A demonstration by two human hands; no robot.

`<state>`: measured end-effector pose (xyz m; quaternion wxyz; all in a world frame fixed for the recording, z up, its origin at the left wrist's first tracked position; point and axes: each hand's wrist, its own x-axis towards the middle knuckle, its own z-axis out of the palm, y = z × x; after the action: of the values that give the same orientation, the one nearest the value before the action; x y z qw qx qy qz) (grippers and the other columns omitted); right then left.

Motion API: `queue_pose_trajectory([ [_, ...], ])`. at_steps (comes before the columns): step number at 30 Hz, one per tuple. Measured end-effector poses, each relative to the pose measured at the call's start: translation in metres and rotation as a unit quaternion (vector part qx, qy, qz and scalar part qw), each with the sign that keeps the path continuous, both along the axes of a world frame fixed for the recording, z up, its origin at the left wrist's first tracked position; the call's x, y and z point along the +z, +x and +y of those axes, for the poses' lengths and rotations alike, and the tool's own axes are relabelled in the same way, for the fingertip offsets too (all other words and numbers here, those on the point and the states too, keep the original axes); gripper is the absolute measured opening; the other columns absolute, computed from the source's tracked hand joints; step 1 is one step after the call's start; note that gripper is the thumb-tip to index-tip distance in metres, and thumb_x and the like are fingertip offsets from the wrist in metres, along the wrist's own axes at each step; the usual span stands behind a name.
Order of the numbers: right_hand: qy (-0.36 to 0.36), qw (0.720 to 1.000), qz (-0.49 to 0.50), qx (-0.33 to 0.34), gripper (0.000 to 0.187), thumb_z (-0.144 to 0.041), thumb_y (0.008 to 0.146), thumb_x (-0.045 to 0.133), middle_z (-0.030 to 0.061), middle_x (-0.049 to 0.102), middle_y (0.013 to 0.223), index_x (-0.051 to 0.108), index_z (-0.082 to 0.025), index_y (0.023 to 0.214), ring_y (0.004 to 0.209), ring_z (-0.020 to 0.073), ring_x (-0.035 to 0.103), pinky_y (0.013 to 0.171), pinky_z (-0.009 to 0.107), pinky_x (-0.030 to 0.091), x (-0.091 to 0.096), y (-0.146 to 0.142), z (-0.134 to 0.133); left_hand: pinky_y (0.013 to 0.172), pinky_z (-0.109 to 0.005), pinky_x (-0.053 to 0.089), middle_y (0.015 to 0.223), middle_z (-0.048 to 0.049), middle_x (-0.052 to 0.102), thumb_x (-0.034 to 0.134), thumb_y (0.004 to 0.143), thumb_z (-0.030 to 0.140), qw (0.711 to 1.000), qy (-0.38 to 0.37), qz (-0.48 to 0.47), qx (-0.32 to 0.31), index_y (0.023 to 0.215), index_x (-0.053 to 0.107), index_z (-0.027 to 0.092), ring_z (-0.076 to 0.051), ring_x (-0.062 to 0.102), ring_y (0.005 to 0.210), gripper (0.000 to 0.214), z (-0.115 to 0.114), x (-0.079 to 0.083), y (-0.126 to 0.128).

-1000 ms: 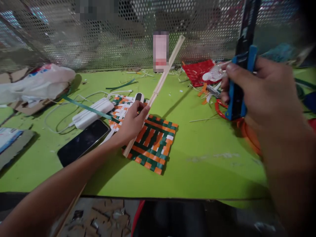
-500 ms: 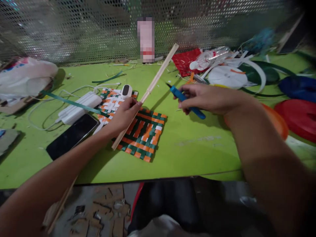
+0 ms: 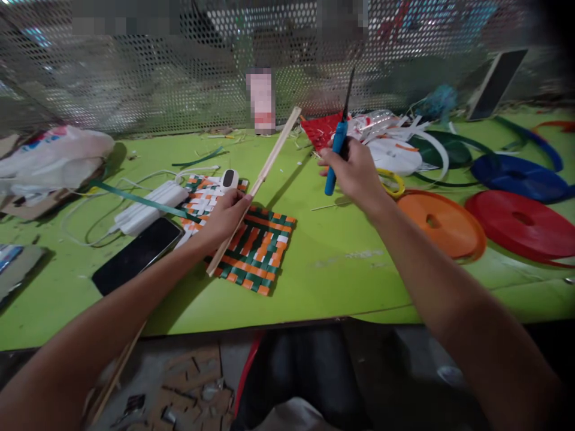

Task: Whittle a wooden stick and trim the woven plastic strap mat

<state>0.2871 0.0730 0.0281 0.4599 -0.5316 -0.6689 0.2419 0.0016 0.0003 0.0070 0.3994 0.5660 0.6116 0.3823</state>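
My left hand is closed around a long pale wooden stick that slants up and away to the right. It hovers over a small woven mat of orange, green and white strips lying on the green table. My right hand grips a blue-handled knife, its dark blade pointing up, held above the table to the right of the stick.
A black phone, a white power bank with cable and a small white device lie left of the mat. Orange, red and blue strap rolls sit right. A perforated metal screen backs the table.
My right hand has moved from close to the camera down and away to the table's middle, then turned the knife from lying sideways to blade-up. My left hand has kept the stick over the mat.
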Motion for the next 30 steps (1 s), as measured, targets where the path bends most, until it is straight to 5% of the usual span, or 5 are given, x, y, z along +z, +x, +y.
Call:
queue_pose_trajectory([
  [9, -0.063, 0.982, -0.175, 0.02, 0.027, -0.034, 0.09, 0.067, 0.0043, 0.055, 0.07, 0.049, -0.025, 0.071, 0.071, 0.0245, 0.061, 0.07, 0.039, 0.051, -0.001, 0.01, -0.011, 0.068, -0.032, 0.046, 0.076, -0.0008, 0.057, 0.056, 0.096, 0.047, 0.988, 0.054, 0.13, -0.055, 0.084, 0.057, 0.021, -0.019, 0.054, 0.073, 0.028, 0.002, -0.001, -0.002],
  [19, 0.017, 0.982, -0.184, -0.038, 0.027, -0.044, 0.09, 0.055, 0.0082, 0.059, 0.084, 0.043, -0.026, 0.075, 0.081, 0.0255, 0.056, 0.078, 0.04, 0.046, 0.004, 0.013, -0.004, 0.072, -0.034, 0.044, 0.081, -0.002, 0.064, 0.052, 0.098, 0.049, 0.981, 0.071, 0.162, -0.084, 0.089, 0.059, 0.022, -0.021, 0.058, 0.077, 0.029, 0.002, -0.008, -0.003],
  [23, -0.086, 0.968, -0.236, -0.007, 0.035, -0.049, 0.088, 0.057, 0.0052, 0.055, 0.067, 0.044, -0.026, 0.066, 0.069, 0.0241, 0.055, 0.069, 0.038, 0.042, 0.018, 0.012, -0.016, 0.069, -0.033, 0.043, 0.078, -0.0018, 0.064, 0.055, 0.096, 0.047, 0.98, 0.059, 0.168, -0.092, 0.087, 0.059, 0.022, -0.021, 0.059, 0.074, 0.027, 0.003, -0.009, -0.003],
  [27, -0.278, 0.904, -0.284, 0.161, 0.046, -0.058, 0.087, 0.059, 0.0053, 0.055, 0.06, 0.048, -0.026, 0.057, 0.061, 0.0242, 0.053, 0.061, 0.038, 0.04, 0.027, 0.013, -0.026, 0.067, -0.033, 0.043, 0.078, -0.0018, 0.065, 0.055, 0.096, 0.045, 0.977, 0.061, 0.182, -0.093, 0.085, 0.059, 0.022, -0.021, 0.06, 0.074, 0.026, 0.003, -0.009, -0.003],
  [30, -0.268, 0.904, -0.287, 0.169, 0.045, -0.057, 0.089, 0.057, 0.0052, 0.056, 0.062, 0.048, -0.025, 0.059, 0.063, 0.0246, 0.055, 0.063, 0.038, 0.041, 0.031, 0.012, -0.028, 0.067, -0.032, 0.043, 0.079, -0.0025, 0.066, 0.055, 0.097, 0.046, 0.975, 0.065, 0.192, -0.093, 0.085, 0.06, 0.021, -0.02, 0.06, 0.075, 0.027, 0.002, -0.007, -0.003],
])
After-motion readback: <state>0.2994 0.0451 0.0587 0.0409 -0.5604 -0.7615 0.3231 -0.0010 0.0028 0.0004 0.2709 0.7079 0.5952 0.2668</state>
